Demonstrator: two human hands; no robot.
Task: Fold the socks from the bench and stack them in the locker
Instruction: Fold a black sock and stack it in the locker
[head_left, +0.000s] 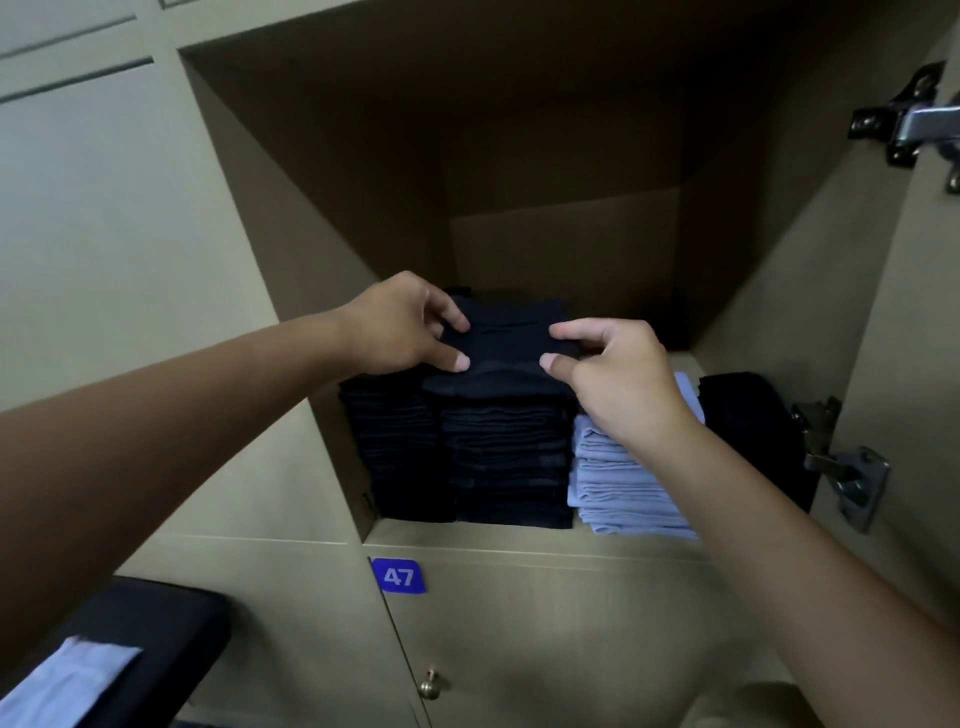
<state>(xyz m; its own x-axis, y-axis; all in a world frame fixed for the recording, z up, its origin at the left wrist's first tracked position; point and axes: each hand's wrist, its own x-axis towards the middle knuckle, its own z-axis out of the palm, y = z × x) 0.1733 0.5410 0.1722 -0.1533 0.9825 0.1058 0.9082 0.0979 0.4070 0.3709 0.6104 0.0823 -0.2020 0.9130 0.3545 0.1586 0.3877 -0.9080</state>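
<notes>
A folded black sock (511, 343) lies on top of the middle black stack (511, 457) inside the open locker (524, 540). My left hand (400, 325) pinches the sock's left edge between thumb and fingers. My right hand (618, 374) pinches its right edge the same way. A second black stack (395, 447) stands to the left of the middle one. To the right sits a light blue stack (618, 483), partly hidden by my right wrist. A dark pile (748, 421) lies at the far right of the shelf.
The locker door's metal hinges (841, 462) stick out on the right side. Below the shelf is a closed door with a blue tag reading 47 (398, 576) and a small brass knob (429, 684). At bottom left, a black bench (150, 639) carries a light blue sock (67, 680).
</notes>
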